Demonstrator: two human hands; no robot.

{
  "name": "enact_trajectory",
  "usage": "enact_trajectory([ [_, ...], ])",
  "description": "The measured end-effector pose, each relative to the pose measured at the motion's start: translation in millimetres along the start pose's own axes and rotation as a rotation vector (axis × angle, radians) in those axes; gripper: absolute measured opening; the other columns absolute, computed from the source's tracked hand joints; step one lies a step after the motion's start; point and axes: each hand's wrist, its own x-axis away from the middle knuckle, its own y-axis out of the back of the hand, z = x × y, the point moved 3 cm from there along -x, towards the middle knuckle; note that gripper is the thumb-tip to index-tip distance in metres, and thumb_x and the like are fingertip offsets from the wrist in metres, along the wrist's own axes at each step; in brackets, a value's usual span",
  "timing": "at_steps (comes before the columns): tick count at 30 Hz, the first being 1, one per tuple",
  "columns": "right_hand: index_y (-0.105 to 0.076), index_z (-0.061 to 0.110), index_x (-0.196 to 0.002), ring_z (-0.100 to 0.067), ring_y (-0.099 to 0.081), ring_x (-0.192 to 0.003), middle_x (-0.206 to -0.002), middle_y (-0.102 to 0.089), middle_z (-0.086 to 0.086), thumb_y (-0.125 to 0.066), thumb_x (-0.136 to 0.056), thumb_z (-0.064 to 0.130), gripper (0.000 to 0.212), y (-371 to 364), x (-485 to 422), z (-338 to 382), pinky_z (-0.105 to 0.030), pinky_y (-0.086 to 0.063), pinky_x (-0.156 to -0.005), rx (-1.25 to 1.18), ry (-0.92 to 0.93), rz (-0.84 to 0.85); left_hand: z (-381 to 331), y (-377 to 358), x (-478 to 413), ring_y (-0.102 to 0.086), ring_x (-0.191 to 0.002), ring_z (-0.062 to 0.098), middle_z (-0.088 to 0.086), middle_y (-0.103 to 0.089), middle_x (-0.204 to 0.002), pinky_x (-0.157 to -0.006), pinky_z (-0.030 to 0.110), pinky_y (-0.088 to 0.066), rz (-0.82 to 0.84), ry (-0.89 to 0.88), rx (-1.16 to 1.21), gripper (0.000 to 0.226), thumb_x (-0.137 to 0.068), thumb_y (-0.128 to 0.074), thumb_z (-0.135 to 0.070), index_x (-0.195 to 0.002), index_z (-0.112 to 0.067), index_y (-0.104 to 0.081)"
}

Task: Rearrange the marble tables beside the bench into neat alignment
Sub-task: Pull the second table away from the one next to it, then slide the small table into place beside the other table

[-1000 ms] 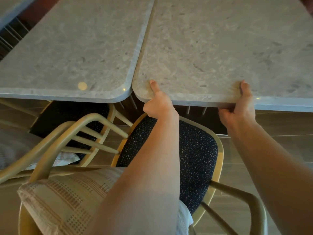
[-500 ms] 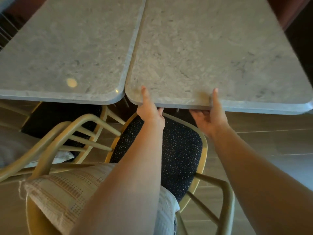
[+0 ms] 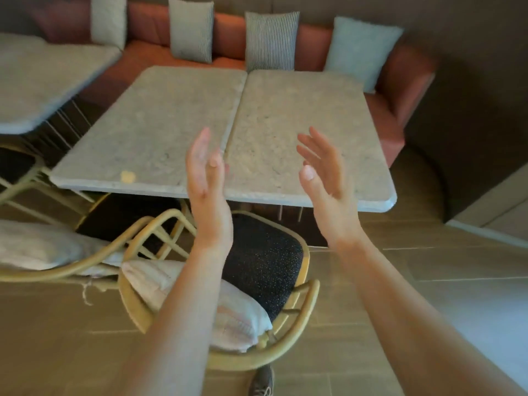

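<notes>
While both arms reach forward, the left hand [image 3: 207, 178] and right hand [image 3: 325, 178] hang above the near table edge, palms facing each other, fingers straight and loosely spread, holding nothing. Two marble tables [image 3: 160, 130] [image 3: 308, 132] stand edge to edge, their seam running toward 12 o'clock, far ends meeting the red bench [image 3: 228, 32] with its cushions [image 3: 271, 40]. At 6 o'clock a wicker chair [image 3: 288, 310] carries a pillow [image 3: 237, 315]; a third table [image 3: 37, 78] lies at 10 o'clock
</notes>
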Motion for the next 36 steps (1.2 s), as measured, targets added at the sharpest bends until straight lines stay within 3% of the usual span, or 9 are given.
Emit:
enact_trajectory([
  [4, -0.039, 0.02, -0.154, -0.012, -0.048, -0.147, -0.161, -0.045, 0.005, -0.056, -0.083, 0.085, 0.097, 4.6, 41.6, 100.9, -0.042, -0.038, -0.124, 0.063, 0.139, 0.095, -116.3, 11.3, 43.7, -0.044, -0.151, 0.014, -0.013, -0.046, -0.16, -0.121, 0.038, -0.04, 0.179, -0.149, -0.078, 0.08, -0.085, -0.06, -0.081, -0.149, -0.035, -0.045],
  [6, -0.039, 0.017, -0.154, -0.014, -0.047, -0.148, -0.163, -0.044, 0.005, -0.055, -0.086, 0.083, 0.097, -1.1, 53.9, 138.1, -0.046, -0.037, -0.125, 0.08, 0.197, 0.138, -160.8, 22.7, 55.6, -0.045, -0.151, 0.015, -0.012, -0.047, -0.16, -0.12, 0.035, -0.042, 0.175, -0.216, -0.131, 0.082, -0.085, -0.061, -0.081, -0.148, -0.033, -0.045],
  [13, -0.041, 0.007, -0.154, -0.019, -0.048, -0.148, -0.16, -0.048, -0.004, -0.056, -0.089, 0.078, 0.098, -75.9, 68.8, 201.5, -0.05, -0.038, -0.123, 0.052, 0.36, 0.253, -259.8, 90.6, 77.4, -0.041, -0.153, 0.017, -0.003, -0.045, -0.163, -0.124, 0.049, -0.037, 0.135, -0.368, -0.28, 0.083, -0.088, -0.062, -0.075, -0.151, -0.025, -0.043],
  [19, -0.039, 0.005, -0.155, -0.019, -0.046, -0.149, -0.16, -0.047, -0.008, -0.056, -0.092, 0.074, 0.095, -205.1, 74.7, 225.2, -0.049, -0.038, -0.124, -0.019, 0.471, 0.39, -316.4, 205.8, 77.8, -0.044, -0.151, 0.022, 0.006, -0.046, -0.161, -0.123, 0.054, -0.038, 0.012, -0.426, -0.354, 0.095, -0.086, -0.064, -0.077, -0.152, -0.012, -0.042],
  [29, -0.038, 0.012, -0.156, -0.019, -0.045, -0.15, -0.162, -0.045, -0.005, -0.059, -0.092, 0.073, 0.091, -468.1, 96.6, 255.8, -0.05, -0.038, -0.124, -0.151, 0.511, 0.5, -399.6, 439.9, 49.3, -0.05, -0.147, 0.021, 0.003, -0.054, -0.156, -0.119, 0.053, -0.044, -0.095, -0.43, -0.473, 0.082, -0.086, -0.064, -0.077, -0.146, -0.024, -0.05],
  [36, -0.034, 0.014, -0.156, -0.018, -0.045, -0.15, -0.162, -0.044, -0.005, -0.06, -0.09, 0.074, 0.093, -575.4, 87.8, 258.8, -0.046, -0.038, -0.124, -0.17, 0.486, 0.536, -416.1, 542.7, 2.4, -0.052, -0.145, 0.025, 0.006, -0.056, -0.154, -0.117, 0.055, -0.045, -0.148, -0.461, -0.479, 0.081, -0.089, -0.064, -0.073, -0.146, -0.017, -0.05],
])
